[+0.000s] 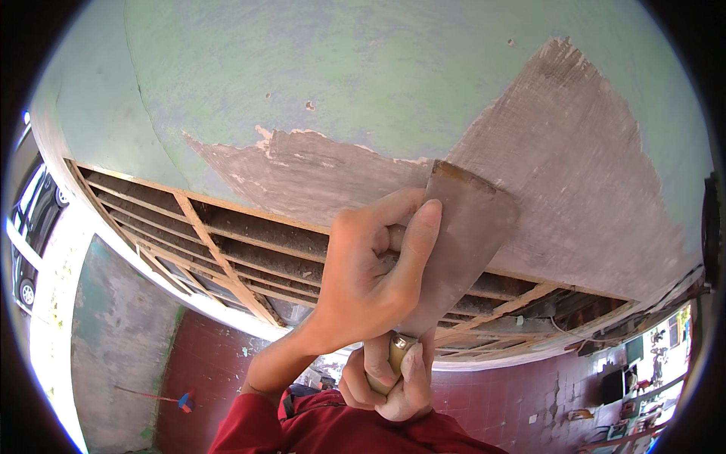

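Note:
A wide metal scraper (467, 240) lies tilted against the green painted surface (318, 68), its far edge at the border of a bare grey patch (563, 151). My left hand (378, 265) grips the left edge of the blade, with the thumb stretched along it. Below, my right hand (389, 382) is wrapped round the scraper's yellowish handle (398, 352). A second bare patch (302, 170) with a ragged paint edge spreads to the left of the blade.
A wooden slatted frame (215, 246) with dark gaps runs along the painted surface's near edge. Far below is a red floor (200, 378), with a long-handled tool with a blue head (185, 402) at left. Cars (34, 219) stand outside at far left; assorted items (635, 408) fill the lower right.

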Demonstrator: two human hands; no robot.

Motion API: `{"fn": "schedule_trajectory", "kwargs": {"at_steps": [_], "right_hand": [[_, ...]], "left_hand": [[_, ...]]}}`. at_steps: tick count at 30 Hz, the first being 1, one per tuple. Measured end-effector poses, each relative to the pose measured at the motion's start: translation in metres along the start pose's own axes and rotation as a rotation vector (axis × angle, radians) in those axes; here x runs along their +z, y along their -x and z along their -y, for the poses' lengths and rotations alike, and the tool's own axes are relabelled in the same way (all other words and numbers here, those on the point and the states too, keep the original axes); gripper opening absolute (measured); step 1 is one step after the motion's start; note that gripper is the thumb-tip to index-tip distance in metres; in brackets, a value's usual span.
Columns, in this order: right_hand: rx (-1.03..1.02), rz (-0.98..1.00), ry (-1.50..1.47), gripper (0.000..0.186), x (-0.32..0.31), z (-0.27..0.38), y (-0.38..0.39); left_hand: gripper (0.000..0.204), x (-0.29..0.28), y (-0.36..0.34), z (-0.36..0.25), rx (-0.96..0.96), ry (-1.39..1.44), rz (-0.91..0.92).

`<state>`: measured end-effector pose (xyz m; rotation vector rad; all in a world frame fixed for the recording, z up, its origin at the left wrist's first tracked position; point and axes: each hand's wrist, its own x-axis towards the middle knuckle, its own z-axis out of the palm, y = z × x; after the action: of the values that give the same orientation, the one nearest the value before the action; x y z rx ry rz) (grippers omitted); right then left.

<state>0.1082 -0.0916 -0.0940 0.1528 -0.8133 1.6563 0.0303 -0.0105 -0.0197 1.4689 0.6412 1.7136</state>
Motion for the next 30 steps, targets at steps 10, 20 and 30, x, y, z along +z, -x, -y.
{"fn": "schedule_trajectory", "kwargs": {"at_steps": [10, 20, 30], "right_hand": [[0.071, 0.014, 0.259, 0.047, -0.002, 0.004, -0.004], [0.075, 0.022, 0.237, 0.046, -0.001, 0.003, -0.011], [0.076, 0.07, 0.187, 0.045, 0.005, 0.004, -0.014]], "left_hand": [[0.028, 0.0, 0.001, 0.0, -0.05, -0.016, 0.006], [0.036, -0.001, -0.006, -0.007, -0.027, -0.105, 0.009], [0.037, -0.001, -0.011, -0.012, 0.004, -0.109, 0.022]]}}
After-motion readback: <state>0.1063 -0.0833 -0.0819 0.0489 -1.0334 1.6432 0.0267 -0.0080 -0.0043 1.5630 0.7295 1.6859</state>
